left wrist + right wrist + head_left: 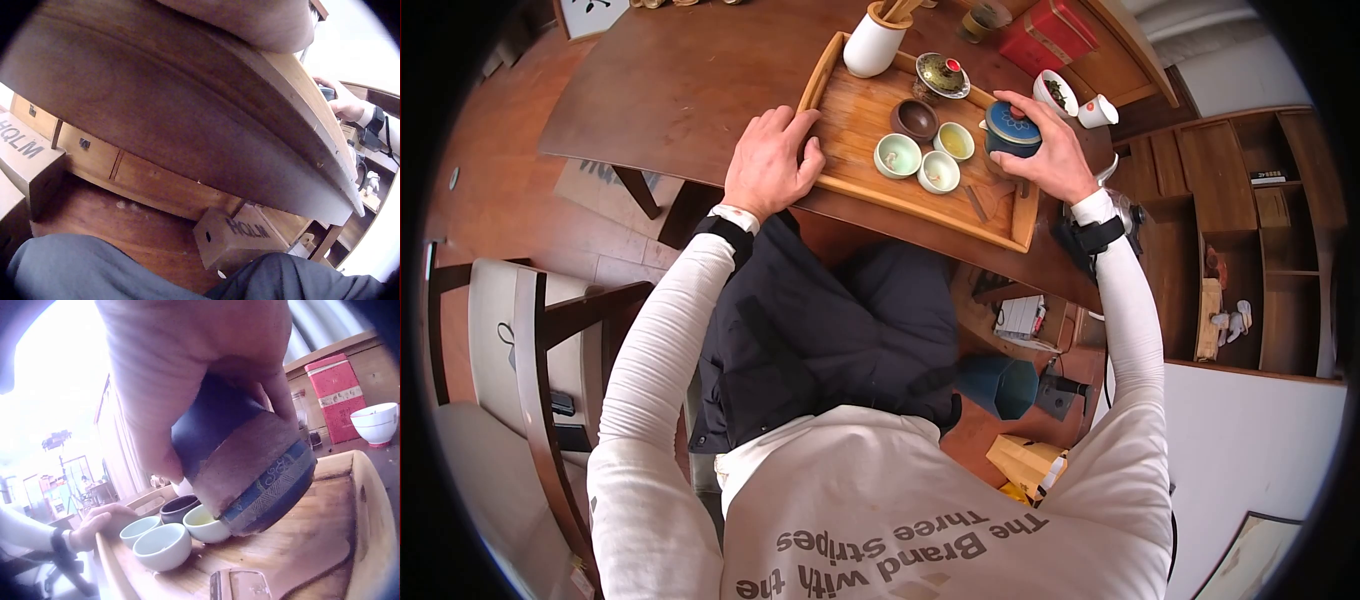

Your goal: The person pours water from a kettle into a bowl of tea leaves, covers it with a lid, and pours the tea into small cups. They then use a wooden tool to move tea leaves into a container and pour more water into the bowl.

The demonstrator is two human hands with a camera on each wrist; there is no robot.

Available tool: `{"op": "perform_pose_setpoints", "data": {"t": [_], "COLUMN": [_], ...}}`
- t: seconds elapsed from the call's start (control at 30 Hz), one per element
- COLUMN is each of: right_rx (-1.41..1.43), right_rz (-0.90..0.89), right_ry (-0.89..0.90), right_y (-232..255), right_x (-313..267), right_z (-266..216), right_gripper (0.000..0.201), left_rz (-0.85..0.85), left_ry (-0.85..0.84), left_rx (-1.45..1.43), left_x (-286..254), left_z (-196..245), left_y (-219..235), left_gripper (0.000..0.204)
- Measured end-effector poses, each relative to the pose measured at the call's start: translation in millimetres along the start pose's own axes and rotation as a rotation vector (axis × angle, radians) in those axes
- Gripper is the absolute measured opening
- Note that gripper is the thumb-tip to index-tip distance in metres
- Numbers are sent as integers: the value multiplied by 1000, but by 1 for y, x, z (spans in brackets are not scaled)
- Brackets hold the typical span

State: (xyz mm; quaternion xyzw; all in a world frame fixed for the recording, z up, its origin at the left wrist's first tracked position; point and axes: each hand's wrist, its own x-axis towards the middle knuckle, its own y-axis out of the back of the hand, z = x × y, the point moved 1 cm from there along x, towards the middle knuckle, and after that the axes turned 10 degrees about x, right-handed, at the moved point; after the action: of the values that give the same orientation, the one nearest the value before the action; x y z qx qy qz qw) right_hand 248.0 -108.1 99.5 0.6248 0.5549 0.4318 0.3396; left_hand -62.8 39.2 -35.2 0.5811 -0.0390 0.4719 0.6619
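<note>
A wooden tea tray [1000, 215] lies on a dark wooden table. My right hand [1028, 120] grips a blue lidded tea vessel [1008, 128] over the tray's right end. In the right wrist view the vessel [250, 469] is tilted, with its brown unglazed base showing. Beside it stand a green cup [897, 155], a white cup [938, 171], a cup of yellowish tea [955, 141] and a brown cup [915, 119]. My left hand [775, 160] rests flat on the tray's near left corner, holding nothing.
A white pitcher [873, 45] and a lid on a saucer [943, 75] stand at the tray's far edge. Beyond the tray are a red tin [1048, 35], a white bowl of leaves [1055, 92] and a small white cup [1098, 110]. A chair [520, 330] stands to my left.
</note>
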Motion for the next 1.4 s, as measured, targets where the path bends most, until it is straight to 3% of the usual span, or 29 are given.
{"op": "perform_pose_setpoints", "data": {"t": [0.23,0.6,0.67,1.4], "right_rx": [-20,-325,-371,-518], "right_rz": [-27,-110,-90,-30], "right_ry": [34,134,205,248], "right_y": [2,-14,-15,23], "right_x": [20,46,47,57], "right_z": [-17,-21,-20,-49], "right_gripper": [75,75,74,76], "left_rz": [15,4,-4,0], "left_ry": [-3,9,12,3], "left_rx": [0,-10,-5,-1], "left_x": [-1,-1,-1,-2], "left_z": [-1,-1,-1,-3], "left_y": [-1,0,-1,-2], "left_gripper": [29,29,29,30]}}
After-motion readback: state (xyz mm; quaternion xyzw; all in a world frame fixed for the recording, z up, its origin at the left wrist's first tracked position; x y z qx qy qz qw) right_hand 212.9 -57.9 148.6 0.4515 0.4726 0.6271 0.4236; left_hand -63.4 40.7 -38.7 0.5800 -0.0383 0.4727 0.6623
